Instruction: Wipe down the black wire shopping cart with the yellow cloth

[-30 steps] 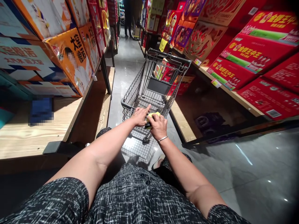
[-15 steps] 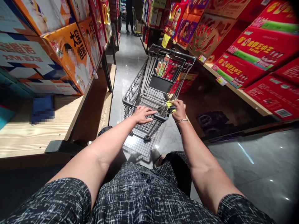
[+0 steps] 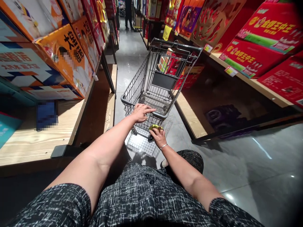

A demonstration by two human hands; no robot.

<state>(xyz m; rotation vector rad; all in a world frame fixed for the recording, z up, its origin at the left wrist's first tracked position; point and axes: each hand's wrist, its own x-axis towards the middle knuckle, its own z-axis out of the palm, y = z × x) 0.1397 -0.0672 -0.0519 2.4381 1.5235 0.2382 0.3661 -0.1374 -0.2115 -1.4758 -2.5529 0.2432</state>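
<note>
A grey wire shopping cart (image 3: 163, 80) stands in front of me, its handle at the far side and its basket holding nothing that I can see. My left hand (image 3: 141, 113) is on the cart's near rim, thumb side towards me, fingers bent over it and the index finger stretched to the right. In my right hand (image 3: 159, 137) is a crumpled yellow-green cloth (image 3: 155, 127), held by the lower wire front of the cart, below the rim. Fingers are closed around the cloth; whether it touches the wires I cannot tell.
Shelves with stacked boxes line both sides: orange boxes (image 3: 68, 56) at left, red boxes (image 3: 255, 53) at right. A lower wooden shelf (image 3: 191, 116) juts out right of the cart. Down the aisle stands a person (image 3: 128, 15) in dark clothes.
My right hand with the cloth has moved from the rim's right corner down and left to the cart's lower front. My left hand stays on the rim. The view has shifted slightly.
</note>
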